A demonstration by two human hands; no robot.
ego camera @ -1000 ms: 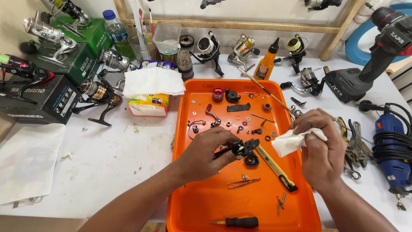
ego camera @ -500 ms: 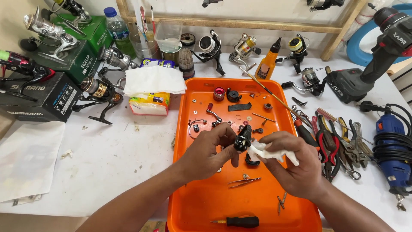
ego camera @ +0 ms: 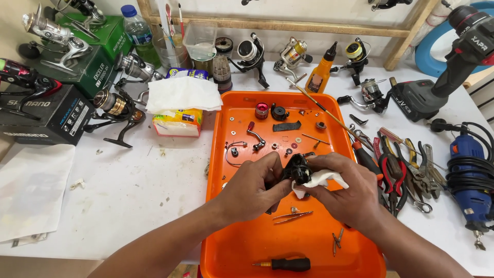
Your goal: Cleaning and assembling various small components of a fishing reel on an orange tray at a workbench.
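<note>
Left hand (ego camera: pixel 254 185) grips black reel part (ego camera: pixel 296 167); right hand (ego camera: pixel 350 193) presses white tissue (ego camera: pixel 319 179) (over orange tray (ego camera: pixel 231 247)).

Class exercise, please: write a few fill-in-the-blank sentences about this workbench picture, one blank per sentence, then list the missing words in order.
1. Both hands work above a tray whose colour is ____.
2. The left hand grips a black reel part, while the right hand presses a white ____ against it.
3. At the near end of the tray lies a black-handled ____.
4. The pliers lie on the table to the ____ of the tray.

Missing words: orange; tissue; screwdriver; right
</note>
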